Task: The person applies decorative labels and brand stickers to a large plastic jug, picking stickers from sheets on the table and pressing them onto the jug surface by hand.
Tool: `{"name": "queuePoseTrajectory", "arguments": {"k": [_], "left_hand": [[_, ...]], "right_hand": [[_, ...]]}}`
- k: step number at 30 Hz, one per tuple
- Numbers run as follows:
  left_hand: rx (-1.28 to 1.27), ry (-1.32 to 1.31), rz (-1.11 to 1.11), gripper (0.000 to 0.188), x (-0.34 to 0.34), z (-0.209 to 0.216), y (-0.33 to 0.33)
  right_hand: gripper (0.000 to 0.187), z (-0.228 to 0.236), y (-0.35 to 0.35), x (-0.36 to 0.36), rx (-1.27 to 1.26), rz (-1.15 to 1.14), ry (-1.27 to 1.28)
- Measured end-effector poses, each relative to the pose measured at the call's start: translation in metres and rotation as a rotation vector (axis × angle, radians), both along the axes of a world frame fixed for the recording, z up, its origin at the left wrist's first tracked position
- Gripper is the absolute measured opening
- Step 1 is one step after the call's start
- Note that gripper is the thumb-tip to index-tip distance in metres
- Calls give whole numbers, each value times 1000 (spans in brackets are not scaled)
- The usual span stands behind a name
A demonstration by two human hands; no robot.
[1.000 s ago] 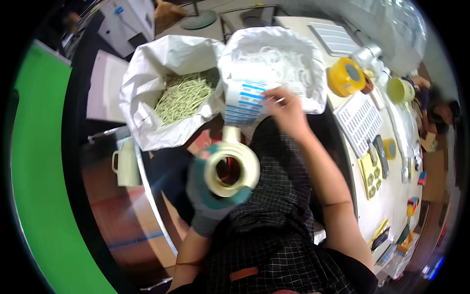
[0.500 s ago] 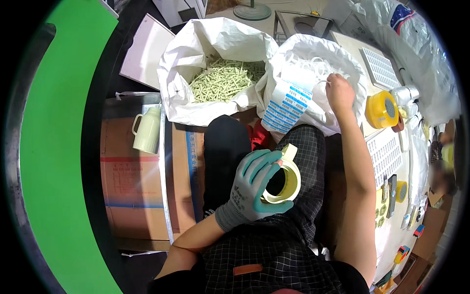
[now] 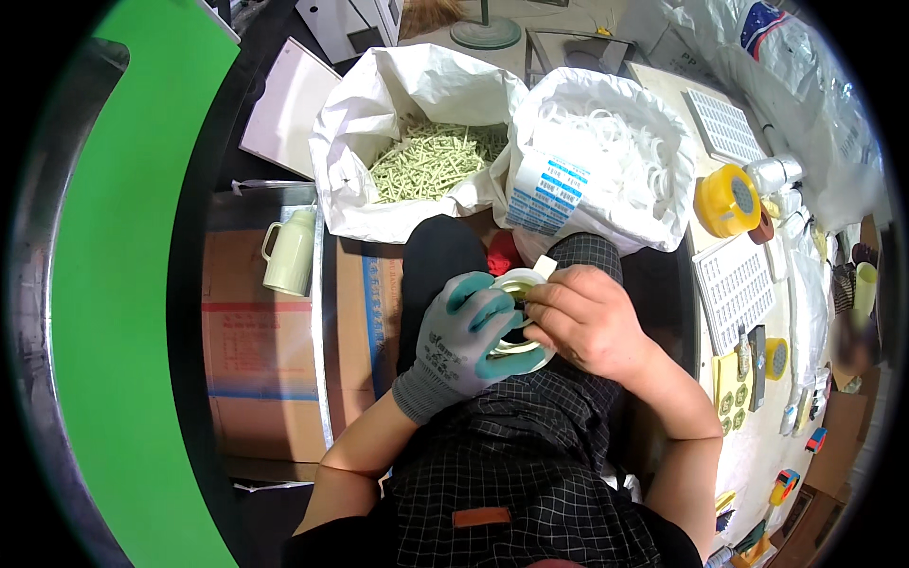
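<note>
A pale green jug body with a handle (image 3: 544, 267) is held over my lap, its round mouth turned up toward me. My left hand (image 3: 459, 336), in a grey and teal glove, wraps round its side. The bare fingers of my right hand (image 3: 592, 322) pinch at the mouth, where a thin white plastic ring (image 3: 516, 275) shows along the rim; the fingers cover part of it. Beyond my knees stands a white sack (image 3: 559, 133) full of similar white rings, with a blue and white label sheet (image 3: 546, 194) on its near side.
Left of that sack, another white sack (image 3: 346, 142) holds pale green pieces (image 3: 436, 161). A pale green jug (image 3: 290, 254) stands on cardboard boxes (image 3: 256, 350) at the left. The bench (image 3: 705, 241) at the right carries yellow tape rolls (image 3: 727, 201) and printed sheets (image 3: 734, 289).
My right hand has come back from the sack of white rings to the jug's mouth. My left hand and the jug have shifted slightly left and tilted.
</note>
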State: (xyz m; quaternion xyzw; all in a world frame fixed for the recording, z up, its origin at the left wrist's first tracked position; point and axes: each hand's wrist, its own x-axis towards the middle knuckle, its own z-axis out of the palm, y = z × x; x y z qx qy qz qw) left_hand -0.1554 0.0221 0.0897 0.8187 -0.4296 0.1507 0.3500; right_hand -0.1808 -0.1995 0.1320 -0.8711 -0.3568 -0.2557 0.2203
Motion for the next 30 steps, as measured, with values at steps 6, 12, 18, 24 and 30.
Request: {"name": "queuePoseTrajectory", "arguments": {"k": [6, 12, 18, 24, 30], "left_hand": [[84, -25, -83, 44, 13, -4, 13], [218, -86, 25, 57, 2, 6, 14], [221, 71, 71, 46, -6, 7, 21], [416, -88, 38, 40, -4, 20, 13], [590, -78, -57, 37, 11, 45, -1]], "right_hand": [[54, 4, 6, -18, -150, -2, 342], [50, -11, 20, -20, -66, -54, 305], [43, -21, 26, -23, -84, -39, 228], [38, -21, 24, -27, -70, -84, 154], [35, -19, 16, -33, -86, -125, 180]]}}
